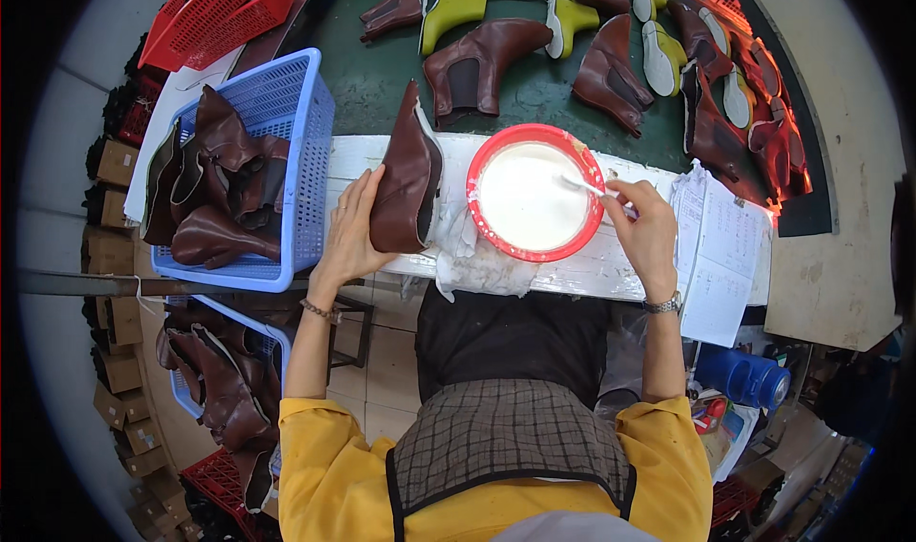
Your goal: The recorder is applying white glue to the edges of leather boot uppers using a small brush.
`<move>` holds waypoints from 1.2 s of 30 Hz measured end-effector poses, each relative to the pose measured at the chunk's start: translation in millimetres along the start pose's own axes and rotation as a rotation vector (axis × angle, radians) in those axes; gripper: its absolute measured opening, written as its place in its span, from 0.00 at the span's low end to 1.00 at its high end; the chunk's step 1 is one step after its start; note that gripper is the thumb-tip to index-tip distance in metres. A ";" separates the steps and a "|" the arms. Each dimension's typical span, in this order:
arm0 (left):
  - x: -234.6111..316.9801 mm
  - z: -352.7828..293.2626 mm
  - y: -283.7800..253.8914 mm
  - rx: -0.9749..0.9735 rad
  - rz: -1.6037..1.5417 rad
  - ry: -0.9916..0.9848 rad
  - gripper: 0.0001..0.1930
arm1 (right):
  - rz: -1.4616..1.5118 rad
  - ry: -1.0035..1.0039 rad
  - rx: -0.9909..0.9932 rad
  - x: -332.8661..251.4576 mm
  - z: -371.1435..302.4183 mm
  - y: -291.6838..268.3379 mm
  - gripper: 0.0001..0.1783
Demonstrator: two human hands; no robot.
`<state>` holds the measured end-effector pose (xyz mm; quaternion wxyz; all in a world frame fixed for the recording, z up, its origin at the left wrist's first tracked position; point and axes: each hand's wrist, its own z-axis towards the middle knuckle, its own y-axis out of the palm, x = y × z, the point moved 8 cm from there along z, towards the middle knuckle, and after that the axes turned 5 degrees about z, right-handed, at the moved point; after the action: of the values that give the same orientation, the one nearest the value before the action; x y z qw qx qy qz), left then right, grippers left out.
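A brown leather boot upper (pixel 398 194) stands on the white board, its cut edge toward the bowl. Against its left side lies my left hand (pixel 357 219), with the fingers closed on it. My right hand (pixel 641 227) pinches the handle of a small white brush (pixel 584 186) over the red bowl (pixel 479 224). Thick white liquid (pixel 525 203) fills the bowl, and the brush's far end meets its surface. A crumpled white cloth (pixel 485 270) sits between the boot upper and the bowl, at the board's near edge.
Left of the boot, a blue basket (pixel 310 170) holds several brown uppers; another blue basket (pixel 186 394) stands lower. On the dark green table (pixel 382 84) lie more uppers and yellow-green boot lasts (pixel 453 12). Written papers (pixel 716 256) cover the board's right end. A red glow lights the far-right boots.
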<state>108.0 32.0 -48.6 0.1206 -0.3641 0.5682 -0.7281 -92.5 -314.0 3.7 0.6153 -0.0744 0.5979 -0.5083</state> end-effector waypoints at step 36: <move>122.0 -9.4 -76.5 0.609 -0.177 0.278 0.27 | 0.537 -0.394 -0.013 -87.9 -14.2 0.5 0.12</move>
<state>33.9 -8.1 68.6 0.0817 -0.2567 0.3020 -0.9144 -83.4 -243.6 57.5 0.8307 -0.0150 0.4687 -0.3001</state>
